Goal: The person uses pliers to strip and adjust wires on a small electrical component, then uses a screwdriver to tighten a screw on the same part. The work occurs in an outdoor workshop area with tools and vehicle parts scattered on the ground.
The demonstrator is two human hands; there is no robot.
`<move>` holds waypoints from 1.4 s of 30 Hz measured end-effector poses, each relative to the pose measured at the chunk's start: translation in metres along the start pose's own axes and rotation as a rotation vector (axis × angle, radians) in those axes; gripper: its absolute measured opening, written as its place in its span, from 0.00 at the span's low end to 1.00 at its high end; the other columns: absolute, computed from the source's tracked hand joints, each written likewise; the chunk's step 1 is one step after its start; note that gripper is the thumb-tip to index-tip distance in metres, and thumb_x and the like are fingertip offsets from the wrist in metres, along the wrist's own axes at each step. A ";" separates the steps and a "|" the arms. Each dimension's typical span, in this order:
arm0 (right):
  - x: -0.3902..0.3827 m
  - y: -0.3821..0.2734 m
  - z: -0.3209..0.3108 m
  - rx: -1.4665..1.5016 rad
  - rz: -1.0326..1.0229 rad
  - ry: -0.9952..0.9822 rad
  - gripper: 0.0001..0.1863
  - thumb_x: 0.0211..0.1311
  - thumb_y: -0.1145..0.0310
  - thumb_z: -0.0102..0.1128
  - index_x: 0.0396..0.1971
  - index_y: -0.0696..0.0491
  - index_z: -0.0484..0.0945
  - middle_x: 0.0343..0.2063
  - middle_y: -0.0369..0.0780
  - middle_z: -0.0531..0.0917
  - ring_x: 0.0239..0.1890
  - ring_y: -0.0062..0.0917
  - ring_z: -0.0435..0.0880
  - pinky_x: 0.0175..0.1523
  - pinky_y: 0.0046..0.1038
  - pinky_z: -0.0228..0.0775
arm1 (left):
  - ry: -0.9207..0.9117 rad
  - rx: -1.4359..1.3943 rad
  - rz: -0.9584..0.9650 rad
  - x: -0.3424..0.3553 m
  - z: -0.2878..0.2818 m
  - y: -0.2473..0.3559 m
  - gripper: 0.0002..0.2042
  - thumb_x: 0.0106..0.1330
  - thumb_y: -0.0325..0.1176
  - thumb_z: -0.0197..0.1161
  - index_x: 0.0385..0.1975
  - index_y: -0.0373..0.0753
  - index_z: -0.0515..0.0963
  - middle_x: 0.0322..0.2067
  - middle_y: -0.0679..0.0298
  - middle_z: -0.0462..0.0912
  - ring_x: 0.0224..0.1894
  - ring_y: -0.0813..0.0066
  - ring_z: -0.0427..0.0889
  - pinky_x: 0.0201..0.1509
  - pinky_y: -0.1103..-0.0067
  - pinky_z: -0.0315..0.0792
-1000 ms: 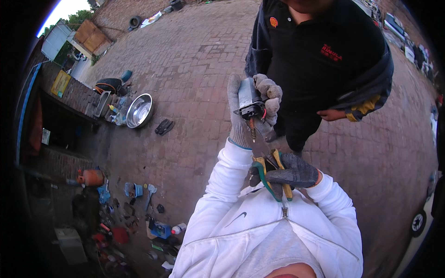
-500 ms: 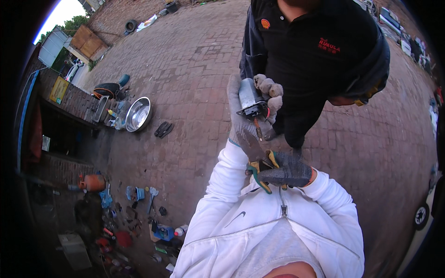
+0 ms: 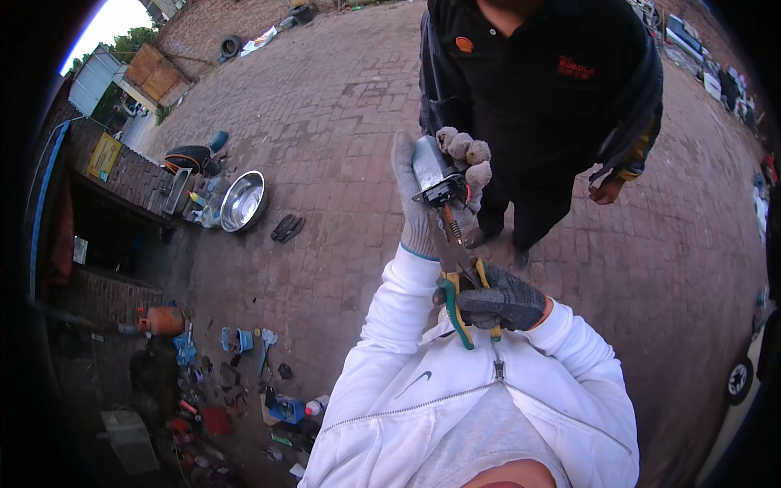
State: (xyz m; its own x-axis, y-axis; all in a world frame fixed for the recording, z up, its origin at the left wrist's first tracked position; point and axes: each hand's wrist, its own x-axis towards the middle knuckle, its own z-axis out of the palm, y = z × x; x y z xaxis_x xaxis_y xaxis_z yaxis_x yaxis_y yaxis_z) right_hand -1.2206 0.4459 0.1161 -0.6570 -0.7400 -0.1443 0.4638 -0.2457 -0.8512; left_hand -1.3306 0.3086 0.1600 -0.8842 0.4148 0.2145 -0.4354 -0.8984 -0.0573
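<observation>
My left hand [image 3: 416, 220], in a light grey knit glove, holds a small electric motor [image 3: 434, 165] with a silver metal can and a black end plate. From its black end a thin coppery, coiled lead [image 3: 452, 223] hangs toward me. My right hand [image 3: 514, 299], in a dark grey glove, is closed on a pair of pliers [image 3: 458, 313] with green and yellow handles. Their handles are spread and the jaws point up beside the lead. Whether the jaws touch the lead, I cannot tell.
Facing me stands a person in a dark shirt [image 3: 537, 98], close behind the motor. On the brick paving [image 3: 342, 106] to the left are a steel basin [image 3: 243, 201], dark shoes [image 3: 287, 228] and an orange gas cylinder [image 3: 165, 320]. Scattered tools and a blue box [image 3: 286, 408] lie lower left.
The pliers have swung upright, with their jaws now alongside the coiled lead and their handles wider apart. The motor has shifted slightly left. The other person's arm has lowered, with the hand now showing.
</observation>
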 end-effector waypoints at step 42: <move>-0.022 0.020 -0.022 -0.045 -0.022 0.307 0.12 0.75 0.61 0.60 0.48 0.52 0.76 0.27 0.31 0.75 0.26 0.15 0.70 0.29 0.20 0.62 | 0.299 0.646 0.437 0.006 0.003 -0.005 0.26 0.76 0.57 0.52 0.36 0.33 0.68 0.35 0.52 0.75 0.41 0.56 0.76 0.42 0.64 0.73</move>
State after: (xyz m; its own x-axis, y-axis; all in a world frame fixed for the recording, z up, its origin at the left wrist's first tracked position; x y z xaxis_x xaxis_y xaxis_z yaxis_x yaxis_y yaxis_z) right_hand -1.2099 0.4708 0.0907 -0.8185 -0.5094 -0.2656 0.4254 -0.2268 -0.8761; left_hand -1.3335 0.3156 0.1647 -0.9982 -0.0517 0.0293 0.0594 -0.8555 0.5145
